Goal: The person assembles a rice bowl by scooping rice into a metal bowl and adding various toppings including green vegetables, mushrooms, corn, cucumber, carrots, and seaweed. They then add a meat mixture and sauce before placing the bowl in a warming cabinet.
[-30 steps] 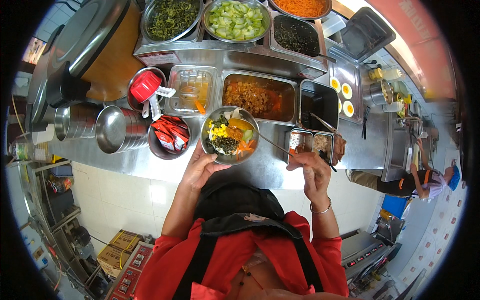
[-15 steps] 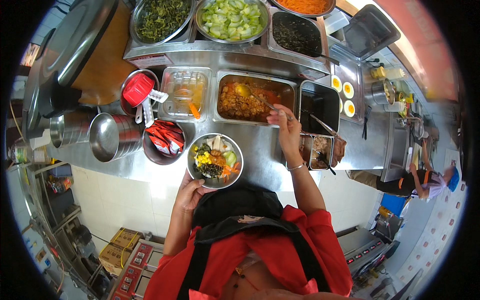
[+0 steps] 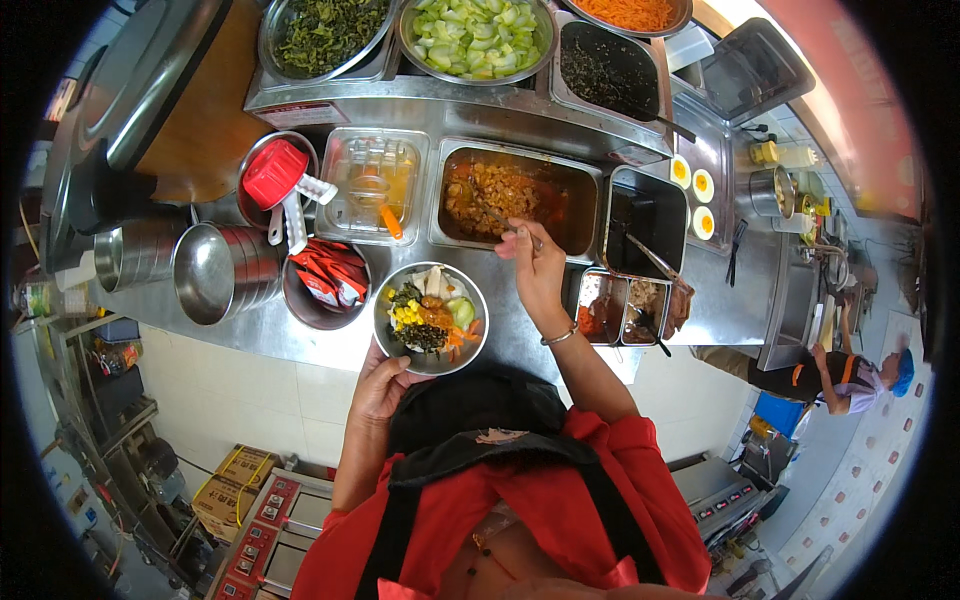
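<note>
My left hand (image 3: 384, 385) grips the rim of a metal bowl (image 3: 484, 330) near the counter's front edge. In the bowl lie corn, leafy greens, a dark chopped topping, carrot shreds, pale pieces and brown sauce. My right hand (image 3: 538, 265) is closed on the handle of a metal spoon (image 3: 494, 215). The spoon's head dips into the chunky brown sauce and is hidden there. That sauce sits in a rectangular steel pan (image 3: 590, 215) with reddish oil on its right side.
A lidded clear container (image 3: 347, 190), a pot of red packets (image 3: 330, 275) and stacked metal bowls (image 3: 215, 272) stand left. Dark pan (image 3: 650, 225) and small topping pans (image 3: 625, 300) stand right; halved eggs (image 3: 703, 185) lie beyond. A co-worker (image 3: 840, 375) stands far right.
My right hand has moved left and nearer, drawing the spoon along. The spoon's head, visible before, has sunk into the sauce. The left hand and bowl have hardly moved.
</note>
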### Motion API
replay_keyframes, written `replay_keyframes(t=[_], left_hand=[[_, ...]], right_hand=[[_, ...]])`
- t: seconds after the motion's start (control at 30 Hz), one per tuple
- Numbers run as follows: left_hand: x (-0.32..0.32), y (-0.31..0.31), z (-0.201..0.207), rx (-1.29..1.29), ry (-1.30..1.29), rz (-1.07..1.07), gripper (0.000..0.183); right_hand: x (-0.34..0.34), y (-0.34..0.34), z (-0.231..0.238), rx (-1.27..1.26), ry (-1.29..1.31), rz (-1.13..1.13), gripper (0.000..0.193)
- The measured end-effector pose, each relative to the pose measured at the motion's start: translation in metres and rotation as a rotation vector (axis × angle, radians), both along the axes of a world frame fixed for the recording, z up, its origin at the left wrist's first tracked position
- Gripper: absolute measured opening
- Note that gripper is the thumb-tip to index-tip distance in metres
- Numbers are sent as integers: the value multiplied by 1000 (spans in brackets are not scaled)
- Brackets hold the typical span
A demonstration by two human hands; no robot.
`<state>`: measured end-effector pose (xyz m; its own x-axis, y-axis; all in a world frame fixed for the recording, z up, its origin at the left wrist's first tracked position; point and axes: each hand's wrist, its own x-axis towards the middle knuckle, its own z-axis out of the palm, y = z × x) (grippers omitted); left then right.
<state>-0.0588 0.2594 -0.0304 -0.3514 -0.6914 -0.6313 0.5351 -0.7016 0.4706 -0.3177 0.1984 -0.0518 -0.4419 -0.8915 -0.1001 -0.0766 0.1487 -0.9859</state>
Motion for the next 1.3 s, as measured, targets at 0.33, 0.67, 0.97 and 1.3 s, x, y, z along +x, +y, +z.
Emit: replay_keyframes(t=[0.33, 0.67, 0.97, 1.3], left_hand=[[7, -1, -7, -8, 32, 49, 69], [-6, -16, 7, -62, 69, -1, 72], [-20, -35, 8, -87, 97, -59, 74], [-31, -38, 16, -91, 54, -95, 75]], right_hand=[[8, 45, -13, 51, -403, -162, 30], [-39, 56, -4, -95, -666, -171, 31], [-61, 86, 124, -149, -277, 94, 29], [-28, 88, 173, -219, 492, 462, 16]])
